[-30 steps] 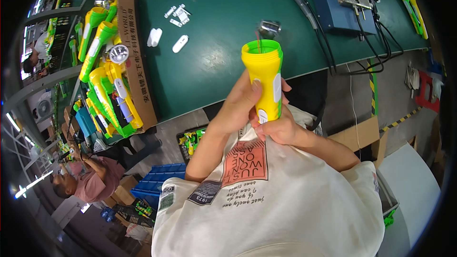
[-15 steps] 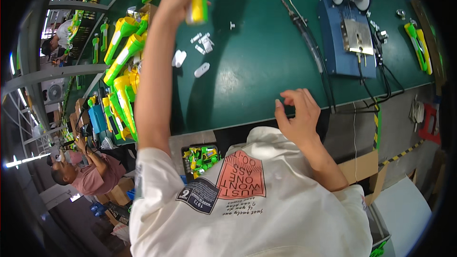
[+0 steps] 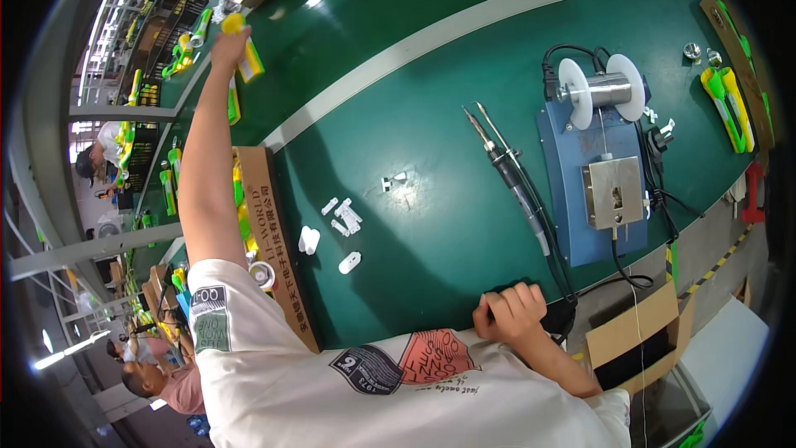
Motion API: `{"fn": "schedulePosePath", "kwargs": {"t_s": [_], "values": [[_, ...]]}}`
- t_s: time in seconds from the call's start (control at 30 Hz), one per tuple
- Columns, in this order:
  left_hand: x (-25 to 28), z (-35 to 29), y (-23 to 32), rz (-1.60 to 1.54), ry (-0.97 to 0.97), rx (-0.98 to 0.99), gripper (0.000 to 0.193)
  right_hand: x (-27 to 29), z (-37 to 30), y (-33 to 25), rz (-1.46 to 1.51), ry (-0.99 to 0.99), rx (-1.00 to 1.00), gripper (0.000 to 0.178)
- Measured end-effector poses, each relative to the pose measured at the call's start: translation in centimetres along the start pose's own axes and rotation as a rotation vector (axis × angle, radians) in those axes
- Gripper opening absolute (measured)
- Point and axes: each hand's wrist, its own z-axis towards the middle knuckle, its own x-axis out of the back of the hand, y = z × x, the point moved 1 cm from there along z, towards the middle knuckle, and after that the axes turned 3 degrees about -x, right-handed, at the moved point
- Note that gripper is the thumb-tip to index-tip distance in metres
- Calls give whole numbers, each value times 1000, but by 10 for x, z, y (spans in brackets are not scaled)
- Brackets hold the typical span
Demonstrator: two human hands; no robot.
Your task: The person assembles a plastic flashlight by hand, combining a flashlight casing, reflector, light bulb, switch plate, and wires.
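Observation:
My left arm stretches to the far left, over the strip that runs along the back of the bench. In my left hand [image 3: 228, 51], closed around it, is a yellow and green flashlight [image 3: 251, 65] with a flared yellow head. Another green and yellow flashlight [image 3: 234, 104] lies just below that hand. My right hand [image 3: 516, 312] rests at the near edge of the green table [image 3: 439, 257], its fingers curled in with nothing visible in them. Small white plastic parts [image 3: 348, 214] and white oval pieces [image 3: 350, 262] lie on the table between my arms.
A soldering iron [image 3: 518, 187] lies right of centre, beside a blue solder feeder [image 3: 572, 224] with a wire spool [image 3: 609, 90] and black cables. At left stands a cardboard box [image 3: 278, 253] of flashlights. More flashlights [image 3: 730, 112] lie far right. Co-workers [image 3: 153, 382] are at left.
My left hand has carried the flashlight farther left and away, across the strip. The view has shifted with my body. My right hand's fingers have curled in more at the table edge.

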Motion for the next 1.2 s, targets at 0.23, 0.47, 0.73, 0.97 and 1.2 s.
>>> {"fn": "schedulePosePath", "kwargs": {"t_s": [0.23,0.47,0.73,0.97,1.2], "values": [[-24,-26,30,-77,-319,202,64,-1,3,1,-14,-30,-16,10],[-16,-55,40,65,-368,94,95,-6,4,-3,-24,36,-6,7],[70,-105,131,128,91,-178,70,-6,-3,-1,69,108,86,6],[108,-324,239,-385,217,-341,52,0,-6,3,106,50,59,10],[38,-437,195,-196,77,-583,33,3,-10,2,145,48,110,10]]}}
